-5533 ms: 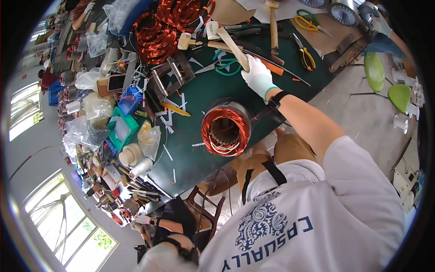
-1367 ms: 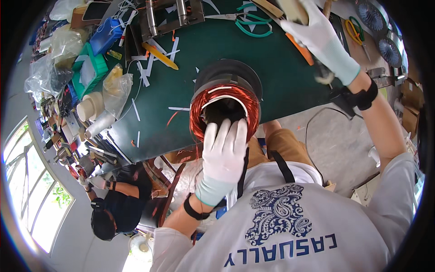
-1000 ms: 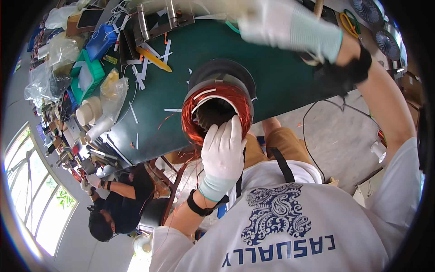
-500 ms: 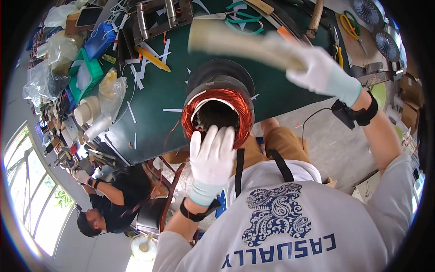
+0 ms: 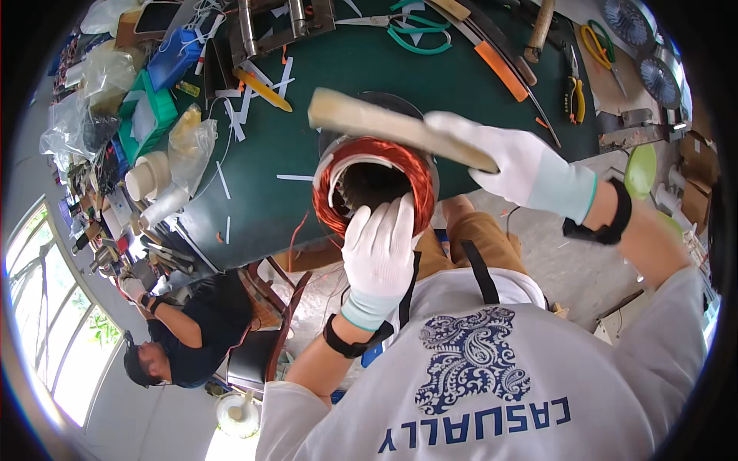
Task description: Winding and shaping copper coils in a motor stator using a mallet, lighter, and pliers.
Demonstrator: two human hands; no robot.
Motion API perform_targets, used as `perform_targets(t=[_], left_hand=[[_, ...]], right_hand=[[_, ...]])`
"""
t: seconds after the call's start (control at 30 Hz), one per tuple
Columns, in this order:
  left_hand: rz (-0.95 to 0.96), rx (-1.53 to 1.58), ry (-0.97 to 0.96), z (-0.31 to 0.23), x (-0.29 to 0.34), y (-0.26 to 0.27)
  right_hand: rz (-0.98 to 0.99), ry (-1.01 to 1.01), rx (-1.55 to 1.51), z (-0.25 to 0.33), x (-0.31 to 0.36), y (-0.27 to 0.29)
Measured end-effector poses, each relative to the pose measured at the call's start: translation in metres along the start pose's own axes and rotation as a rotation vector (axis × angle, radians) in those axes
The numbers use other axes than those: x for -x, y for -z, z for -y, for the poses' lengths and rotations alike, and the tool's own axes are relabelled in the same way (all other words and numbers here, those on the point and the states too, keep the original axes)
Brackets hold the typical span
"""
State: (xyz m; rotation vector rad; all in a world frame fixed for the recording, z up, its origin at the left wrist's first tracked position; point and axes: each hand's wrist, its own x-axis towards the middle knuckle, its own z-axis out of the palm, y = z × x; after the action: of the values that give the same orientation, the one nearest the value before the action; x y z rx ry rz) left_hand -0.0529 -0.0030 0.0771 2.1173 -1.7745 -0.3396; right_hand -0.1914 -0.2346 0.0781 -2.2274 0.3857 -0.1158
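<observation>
Several left fingers point(image 5: 377, 228), slightly parted, touch copper windings point(image 5: 420, 177); right fingers point(image 5: 453, 127) clamp a bar point(image 5: 377, 121).

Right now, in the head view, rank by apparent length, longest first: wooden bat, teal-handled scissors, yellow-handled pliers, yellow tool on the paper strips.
1. Wooden bat
2. Teal-handled scissors
3. Yellow-handled pliers and yellow tool: too alike to rank

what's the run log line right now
left hand: at copper coil's near rim; right hand: gripping pale bar across coil's far side, contact unclear; teal scissors: on table
</observation>
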Motion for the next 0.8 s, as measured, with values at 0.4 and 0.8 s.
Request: perform_targets(t=[0.4, 0.8], left_hand=[[0.127, -0.074, -0.185, 0.022, 0.001, 0.019], [0.105, -0.06, -0.091, 0.01, -0.002, 0.018]], right_hand=[[0.309, 0.475, 0.42, -0.006, -0.098, 0.097], [-0.303, 0.198, 0.354, -0.076, -0.049, 0.099]])
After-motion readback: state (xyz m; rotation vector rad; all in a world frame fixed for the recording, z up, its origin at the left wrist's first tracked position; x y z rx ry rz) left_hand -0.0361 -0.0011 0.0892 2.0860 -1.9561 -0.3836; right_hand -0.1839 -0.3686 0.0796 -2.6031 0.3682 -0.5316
